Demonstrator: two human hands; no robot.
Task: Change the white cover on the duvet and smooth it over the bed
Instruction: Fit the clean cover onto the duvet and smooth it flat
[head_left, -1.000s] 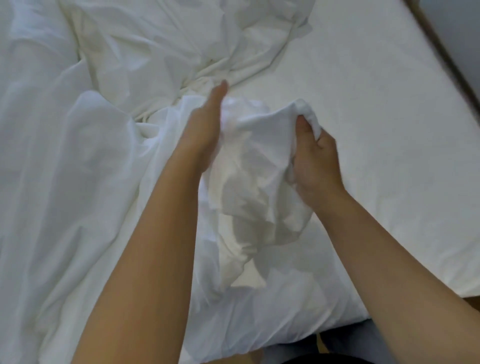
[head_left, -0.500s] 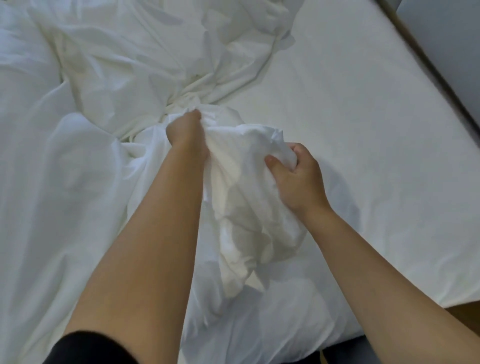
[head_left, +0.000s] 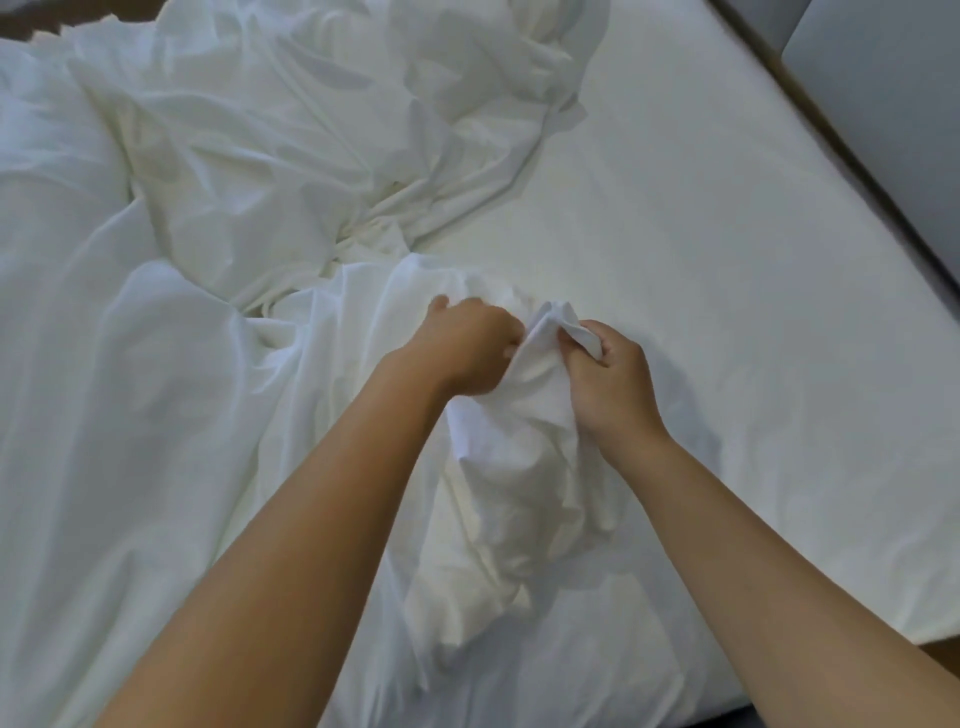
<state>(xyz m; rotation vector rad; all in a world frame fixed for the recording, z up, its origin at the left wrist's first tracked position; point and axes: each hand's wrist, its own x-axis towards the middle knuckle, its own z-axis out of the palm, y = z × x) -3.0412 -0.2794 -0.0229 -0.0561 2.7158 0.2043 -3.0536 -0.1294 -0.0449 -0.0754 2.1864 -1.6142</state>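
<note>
While both bare forearms reach out low over the bed (head_left: 727, 260), the left hand (head_left: 462, 348) is turned knuckles-up, its fingers (head_left: 506, 338) clenched into a fold of the white cover (head_left: 519, 441). The right hand (head_left: 608, 379), just beside it, has its fingers (head_left: 582, 358) grasping a bunched tip of the same cloth. The gathered cover runs lengthwise from the hands back toward the near edge of the mattress, its peaked end pointing away from the person. Rumpled white bedding (head_left: 311, 130) fills the left side and far end; whether that is duvet or cover cannot be told. To the right lies smooth sheet, bordered by a brown bed frame (head_left: 810, 104) and a grey wall (head_left: 893, 78).
</note>
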